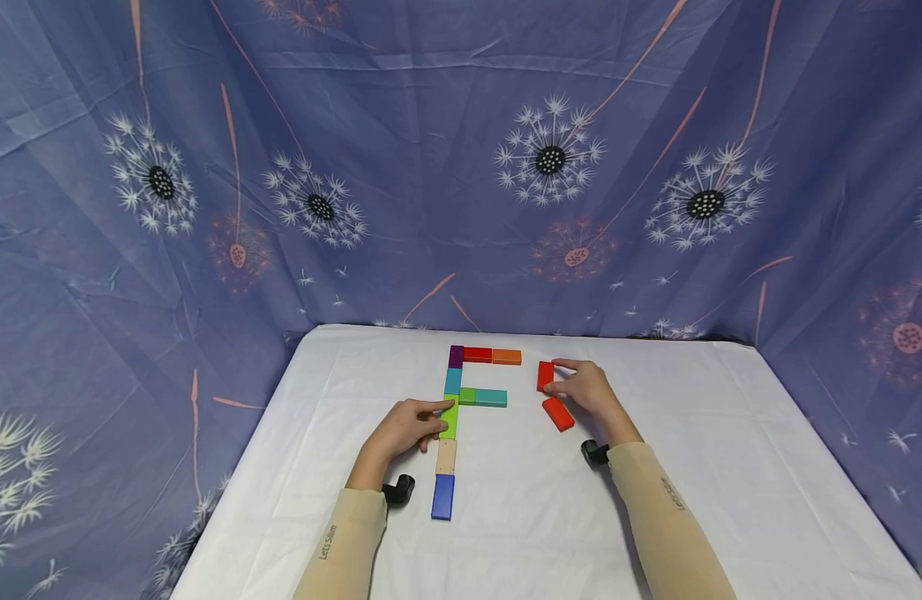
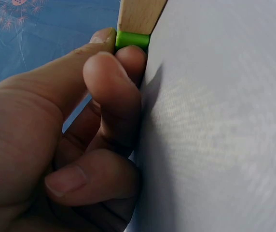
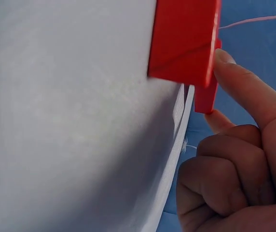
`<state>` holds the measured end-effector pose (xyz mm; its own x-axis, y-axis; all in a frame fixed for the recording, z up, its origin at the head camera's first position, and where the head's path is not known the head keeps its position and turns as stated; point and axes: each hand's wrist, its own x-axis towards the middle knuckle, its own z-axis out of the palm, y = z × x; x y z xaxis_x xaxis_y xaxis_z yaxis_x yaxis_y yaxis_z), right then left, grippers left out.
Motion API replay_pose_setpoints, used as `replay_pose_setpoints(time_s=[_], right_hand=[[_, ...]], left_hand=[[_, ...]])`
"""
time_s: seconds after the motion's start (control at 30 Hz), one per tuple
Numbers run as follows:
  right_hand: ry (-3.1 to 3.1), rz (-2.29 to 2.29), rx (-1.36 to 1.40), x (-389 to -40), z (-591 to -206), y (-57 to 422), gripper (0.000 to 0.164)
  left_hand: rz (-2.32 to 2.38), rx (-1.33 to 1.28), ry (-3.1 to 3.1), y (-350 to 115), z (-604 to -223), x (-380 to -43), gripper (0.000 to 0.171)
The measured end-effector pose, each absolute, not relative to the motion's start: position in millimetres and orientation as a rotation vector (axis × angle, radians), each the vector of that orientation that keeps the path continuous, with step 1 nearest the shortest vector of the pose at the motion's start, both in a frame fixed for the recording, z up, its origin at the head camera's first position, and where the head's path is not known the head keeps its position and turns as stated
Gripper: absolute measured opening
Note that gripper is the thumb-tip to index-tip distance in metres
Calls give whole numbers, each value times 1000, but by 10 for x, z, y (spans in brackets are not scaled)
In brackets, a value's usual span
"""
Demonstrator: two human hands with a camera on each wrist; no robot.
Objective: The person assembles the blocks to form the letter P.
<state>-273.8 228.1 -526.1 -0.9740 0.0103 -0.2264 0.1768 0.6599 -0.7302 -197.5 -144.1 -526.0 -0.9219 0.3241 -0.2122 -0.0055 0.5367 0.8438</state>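
Observation:
My left hand (image 1: 401, 429) is at the left side of a row of coloured blocks, thumb and a finger against the lime green block (image 1: 449, 418). In the left wrist view its other fingers curl beside that block (image 2: 132, 39). My right hand (image 1: 588, 388) pinches a red block (image 1: 545, 376) by its ends between thumb and index finger; its other fingers are curled. A second red block (image 1: 558, 414) lies tilted just nearer; in the right wrist view this nearer block (image 3: 184, 41) partly hides the pinched one (image 3: 205, 99).
Purple (image 1: 456, 357), blue (image 1: 453, 381), wooden (image 1: 446, 457) and dark blue (image 1: 443, 497) blocks line up with the lime one. Side arms extend right: red (image 1: 478, 354) and orange (image 1: 507, 357), then green (image 1: 467, 397) and teal (image 1: 491, 398). A white cloth (image 1: 521, 525) covers the table.

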Motion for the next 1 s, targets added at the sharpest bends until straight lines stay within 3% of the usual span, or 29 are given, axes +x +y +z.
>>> replay_pose_setpoints(time_s=[1.0], right_hand=[[2591,-1164,99,-2986,-5239,2100,67]], left_hand=[[1338,262,2435,-1439,-5268,-1981,47]])
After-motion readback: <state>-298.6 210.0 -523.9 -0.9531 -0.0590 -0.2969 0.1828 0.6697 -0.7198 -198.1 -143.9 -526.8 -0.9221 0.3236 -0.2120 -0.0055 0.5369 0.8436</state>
